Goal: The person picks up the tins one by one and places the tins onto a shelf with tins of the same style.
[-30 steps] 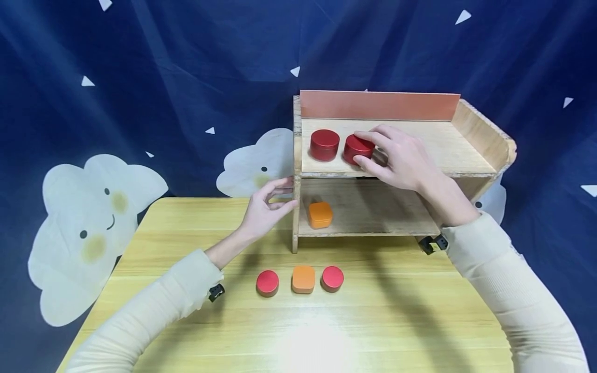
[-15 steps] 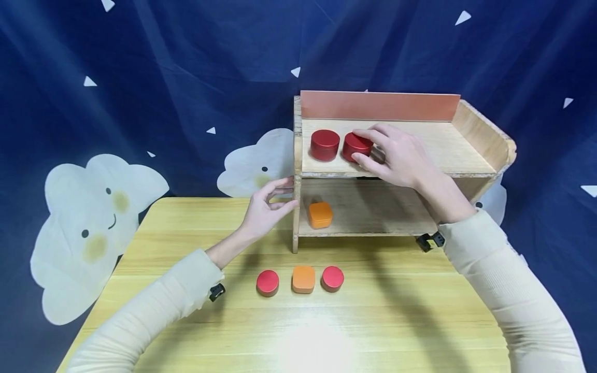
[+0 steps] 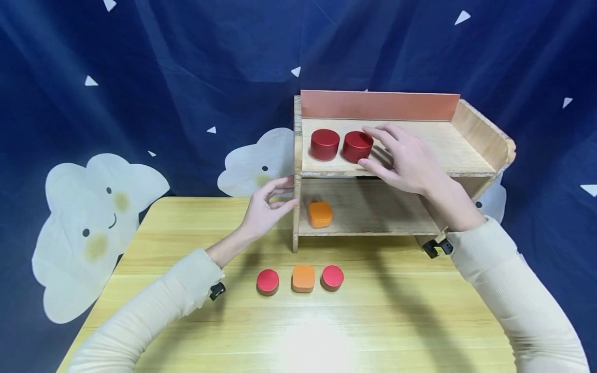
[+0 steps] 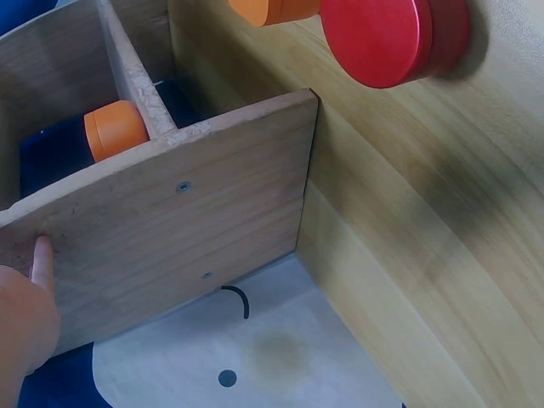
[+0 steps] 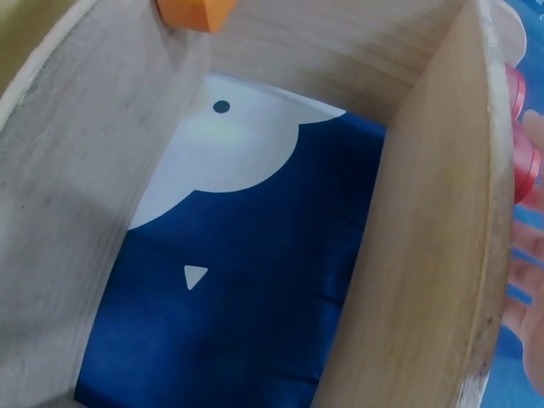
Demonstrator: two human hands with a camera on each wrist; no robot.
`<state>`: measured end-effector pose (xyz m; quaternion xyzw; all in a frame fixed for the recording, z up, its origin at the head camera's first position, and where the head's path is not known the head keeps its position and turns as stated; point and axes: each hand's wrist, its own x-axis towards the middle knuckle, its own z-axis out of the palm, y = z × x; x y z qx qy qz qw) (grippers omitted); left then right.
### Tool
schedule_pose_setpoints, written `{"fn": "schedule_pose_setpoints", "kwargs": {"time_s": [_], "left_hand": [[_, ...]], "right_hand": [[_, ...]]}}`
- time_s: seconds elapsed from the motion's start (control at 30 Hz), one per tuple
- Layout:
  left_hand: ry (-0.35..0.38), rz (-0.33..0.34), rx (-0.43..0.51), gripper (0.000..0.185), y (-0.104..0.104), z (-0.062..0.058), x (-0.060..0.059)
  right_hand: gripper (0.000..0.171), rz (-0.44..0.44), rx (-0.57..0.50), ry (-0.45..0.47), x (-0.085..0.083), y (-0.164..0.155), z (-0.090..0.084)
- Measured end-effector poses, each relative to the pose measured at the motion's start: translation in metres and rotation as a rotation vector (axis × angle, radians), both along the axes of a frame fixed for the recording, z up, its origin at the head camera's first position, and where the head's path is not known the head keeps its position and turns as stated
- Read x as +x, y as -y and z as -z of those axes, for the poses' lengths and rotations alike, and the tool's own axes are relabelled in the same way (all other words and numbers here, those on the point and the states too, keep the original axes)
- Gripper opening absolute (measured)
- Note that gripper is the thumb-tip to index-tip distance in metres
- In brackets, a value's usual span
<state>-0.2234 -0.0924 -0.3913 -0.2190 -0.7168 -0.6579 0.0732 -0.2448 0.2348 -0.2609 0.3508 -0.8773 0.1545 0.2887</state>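
Observation:
A wooden two-tier shelf (image 3: 373, 171) stands on the table. On its top board sit two round red tins, the left tin (image 3: 324, 144) and the right tin (image 3: 357, 146), side by side with a small gap. My right hand (image 3: 403, 158) is just right of the second tin, thumb and fingers spread apart beside it, holding nothing. Only part of that hand shows in the right wrist view. My left hand (image 3: 263, 207) rests its fingertips against the shelf's left side panel (image 4: 183, 229). An orange square tin (image 3: 320, 215) lies on the lower board, at the left.
In front of the shelf a row lies on the table (image 3: 186, 228): a red tin (image 3: 268, 282), an orange square tin (image 3: 303, 278) and another red tin (image 3: 332, 278). A blue curtain (image 3: 186, 62) with white clouds hangs behind.
My right hand let go of the right red tin and drew slightly to the right. Before that, the tin shifted slightly back and left. The left hand stayed at the side panel.

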Motion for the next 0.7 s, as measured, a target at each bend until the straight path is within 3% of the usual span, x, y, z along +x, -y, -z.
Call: {"fn": "schedule_pose_setpoints", "kwargs": {"time_s": [0.27, 0.7], "left_hand": [[0.005, 0.000, 0.001, 0.057, 0.001, 0.000, -0.002], [0.020, -0.016, -0.018, 0.058, 0.001, -0.001, 0.000]], "right_hand": [[0.066, 0.011, 0.014, -0.082, 0.016, -0.007, 0.005], [0.064, 0.009, 0.016, -0.139, 0.049, -0.015, 0.016]]}}
